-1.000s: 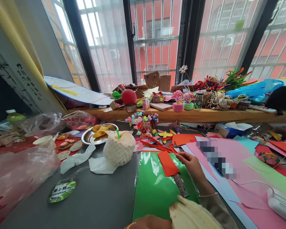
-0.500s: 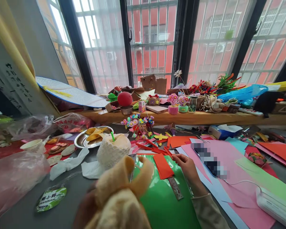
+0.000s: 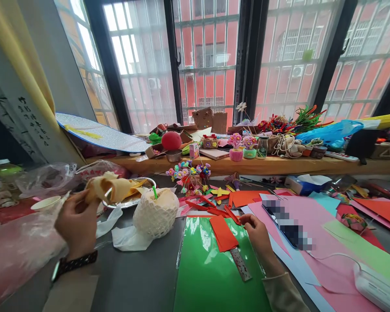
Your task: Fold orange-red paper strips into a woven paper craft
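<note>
My left hand (image 3: 77,221), a dark watch on its wrist, is closed on a pale yellow, soft piece of food (image 3: 112,188) with curled flaps; I cannot tell its exact kind. It is beside a shiny metal plate (image 3: 151,183) with more yellow pieces. My right hand (image 3: 255,229) pinches the end of a folded red paper strip (image 3: 231,214). Below it, a red paper rectangle (image 3: 223,234) and a metal ruler (image 3: 241,264) lie on a glossy green sheet (image 3: 211,284). Between my hands stands a coconut (image 3: 156,213) in white netting with a green straw.
A phone (image 3: 282,225) and a white charger (image 3: 378,281) lie on coloured paper at right. Behind are small craft flowers (image 3: 188,175) and a crowded wooden sill (image 3: 208,164). Plastic bags (image 3: 26,242) and a paper cup (image 3: 45,203) are at left.
My left hand has moved from close to the camera away to the left with the yellow food, now beside the plate. My right hand stays almost in place at the red strip.
</note>
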